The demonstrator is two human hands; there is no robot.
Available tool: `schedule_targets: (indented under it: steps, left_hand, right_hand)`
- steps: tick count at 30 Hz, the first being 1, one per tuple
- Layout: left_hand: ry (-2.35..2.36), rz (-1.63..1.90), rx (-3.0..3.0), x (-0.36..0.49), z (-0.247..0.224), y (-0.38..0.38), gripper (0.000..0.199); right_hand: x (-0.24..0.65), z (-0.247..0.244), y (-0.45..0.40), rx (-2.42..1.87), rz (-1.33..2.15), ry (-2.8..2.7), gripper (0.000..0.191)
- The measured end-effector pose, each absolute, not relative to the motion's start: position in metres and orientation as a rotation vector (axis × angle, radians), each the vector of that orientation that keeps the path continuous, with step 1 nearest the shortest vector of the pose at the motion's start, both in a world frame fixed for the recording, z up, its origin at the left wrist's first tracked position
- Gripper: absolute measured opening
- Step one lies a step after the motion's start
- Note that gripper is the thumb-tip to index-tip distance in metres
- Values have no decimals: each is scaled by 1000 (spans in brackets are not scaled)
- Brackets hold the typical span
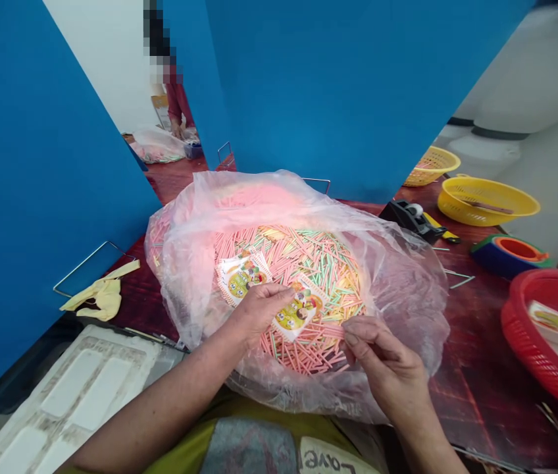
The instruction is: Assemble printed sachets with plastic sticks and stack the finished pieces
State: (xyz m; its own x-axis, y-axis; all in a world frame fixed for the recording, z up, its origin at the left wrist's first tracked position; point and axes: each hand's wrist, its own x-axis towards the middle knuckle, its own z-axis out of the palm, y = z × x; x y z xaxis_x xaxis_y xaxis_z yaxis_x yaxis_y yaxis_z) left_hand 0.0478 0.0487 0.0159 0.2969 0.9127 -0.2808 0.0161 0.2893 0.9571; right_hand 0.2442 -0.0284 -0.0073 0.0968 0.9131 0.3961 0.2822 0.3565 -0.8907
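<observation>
A large clear plastic bag (200, 243) lies open on the table, filled with thin pink, green and yellow sticks (318, 270). My left hand (259, 311) is over the bag's mouth, its fingers gripping small printed paper cards with yellow cartoon pictures (295, 316). A second such card (240, 276) lies on the sticks just beyond those fingers. My right hand (382, 359) is close by on the right, pinching a few pink sticks (333, 331) between thumb and fingers.
Blue partition panels (318, 85) stand beyond the dark red table (476, 342). On the right are yellow baskets (486, 203), a red basket (545, 336), a tape dispenser (410, 219) and a coloured roll (508, 255). A person (175, 99) works beyond a gap between panels.
</observation>
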Motion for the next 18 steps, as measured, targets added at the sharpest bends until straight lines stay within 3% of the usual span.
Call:
schedule_targets:
  steps: [7, 13, 18]
  left_hand:
    - [1000, 865, 875, 61, 22, 35, 24]
    - [1178, 565, 1421, 60, 27, 37, 10]
    - [1382, 466, 1912, 63, 20, 40, 15]
  right_hand:
    - [242, -2, -36, -1176, 699, -1342, 6]
    - [248, 22, -25, -1116, 534, -1410, 14]
    - [232, 12, -14, -1083, 353, -1750, 15]
